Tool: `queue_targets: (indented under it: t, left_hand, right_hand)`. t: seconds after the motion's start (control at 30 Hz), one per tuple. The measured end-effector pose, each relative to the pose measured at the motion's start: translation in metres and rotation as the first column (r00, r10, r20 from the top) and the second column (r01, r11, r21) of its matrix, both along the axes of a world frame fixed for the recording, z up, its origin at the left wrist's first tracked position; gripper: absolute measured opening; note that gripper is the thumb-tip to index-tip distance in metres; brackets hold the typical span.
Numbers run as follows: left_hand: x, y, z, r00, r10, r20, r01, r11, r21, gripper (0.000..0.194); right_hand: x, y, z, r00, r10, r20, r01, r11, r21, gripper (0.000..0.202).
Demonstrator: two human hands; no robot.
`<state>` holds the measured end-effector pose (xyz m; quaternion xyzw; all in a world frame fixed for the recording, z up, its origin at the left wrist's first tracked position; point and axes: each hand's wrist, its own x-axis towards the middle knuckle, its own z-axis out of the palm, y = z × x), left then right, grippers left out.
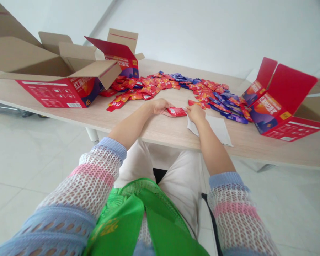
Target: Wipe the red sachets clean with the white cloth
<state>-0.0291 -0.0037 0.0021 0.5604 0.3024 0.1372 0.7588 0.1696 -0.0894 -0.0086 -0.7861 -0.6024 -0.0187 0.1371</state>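
Observation:
My left hand point(160, 106) is closed on one end of a red sachet point(176, 112), which it holds just above the table. My right hand point(196, 113) is closed at the sachet's other end, pinching a corner of a white cloth point(216, 128) against it. The rest of the cloth lies spread on the table under my right wrist. Just beyond my right fingers lies another red sachet point(199, 104). A loose arc of red sachets point(154, 82) and purple sachets point(225, 103) curves around both hands.
A large open carton point(50, 93) stands at the left, flaps spread, with a second red carton point(122, 58) behind it. Another open red carton point(272, 110) is at the right. The wooden table's point(168, 133) front edge runs close to my lap. A white wall rises behind.

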Motion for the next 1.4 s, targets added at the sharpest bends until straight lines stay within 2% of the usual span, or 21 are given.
queue_targets:
  t: [0.13, 0.23, 0.33, 0.43, 0.6, 0.7, 0.83, 0.93, 1.07, 1.17, 1.27, 1.4]
  left_hand:
    - [-0.001, -0.001, 0.001, 1.0, 0.008, 0.018, -0.008, 1.0, -0.001, 0.033]
    - [-0.004, -0.001, 0.001, 0.999, 0.011, 0.047, -0.01, 1.0, -0.021, 0.03]
    - [-0.005, 0.001, -0.001, 0.998, 0.005, 0.057, -0.004, 1.0, -0.022, 0.029]
    - [-0.004, 0.003, -0.003, 0.999, 0.014, 0.051, -0.013, 1.0, -0.028, 0.031]
    - [-0.004, 0.005, -0.004, 0.997, 0.024, 0.077, -0.017, 0.995, -0.1, 0.034]
    - [-0.005, 0.006, -0.005, 0.996, 0.013, 0.083, -0.003, 0.992, -0.129, 0.036]
    - [-0.007, 0.008, -0.009, 0.99, -0.028, 0.14, 0.045, 0.992, -0.114, 0.037]
    - [-0.008, 0.007, -0.011, 0.982, -0.054, 0.182, 0.072, 0.993, -0.095, 0.035]
    - [-0.008, 0.005, -0.009, 0.987, -0.046, 0.156, 0.059, 0.995, -0.079, 0.035]
    - [-0.006, 0.004, -0.008, 0.993, -0.024, 0.114, 0.03, 0.998, -0.05, 0.035]
    - [-0.004, 0.004, -0.009, 0.995, -0.016, 0.097, 0.017, 1.0, -0.016, 0.032]
    - [-0.005, 0.003, -0.008, 0.993, -0.015, 0.119, 0.014, 1.0, 0.011, 0.028]
  right_hand:
    - [0.01, -0.002, 0.001, 0.999, -0.038, -0.023, 0.04, 0.998, 0.046, 0.034]
    - [0.013, -0.003, 0.004, 0.994, 0.085, -0.07, -0.075, 0.987, 0.139, 0.036]
    - [0.009, -0.001, 0.005, 0.983, 0.169, -0.076, -0.142, 0.951, 0.276, 0.036]
    - [0.002, 0.002, 0.002, 0.954, 0.293, -0.069, -0.259, 0.916, 0.306, 0.036]
    - [-0.008, 0.003, -0.006, 0.857, 0.505, -0.1, -0.481, 0.855, 0.195, 0.034]
    - [-0.012, 0.004, -0.008, 0.774, 0.612, -0.162, -0.571, 0.786, 0.239, 0.034]
    - [-0.011, 0.01, -0.009, 0.6, 0.754, -0.268, -0.702, 0.657, 0.275, 0.035]
    - [-0.005, 0.016, -0.01, 0.553, 0.777, -0.303, -0.744, 0.623, 0.241, 0.035]
    - [0.007, 0.02, -0.012, 0.558, 0.753, -0.348, -0.736, 0.643, 0.211, 0.031]
    - [0.018, 0.017, -0.011, 0.603, 0.694, -0.394, -0.691, 0.701, 0.177, 0.028]
    - [0.029, 0.012, -0.009, 0.722, 0.573, -0.389, -0.581, 0.806, 0.109, 0.028]
    - [0.039, 0.006, -0.006, 0.942, 0.24, -0.235, -0.239, 0.97, 0.036, 0.028]
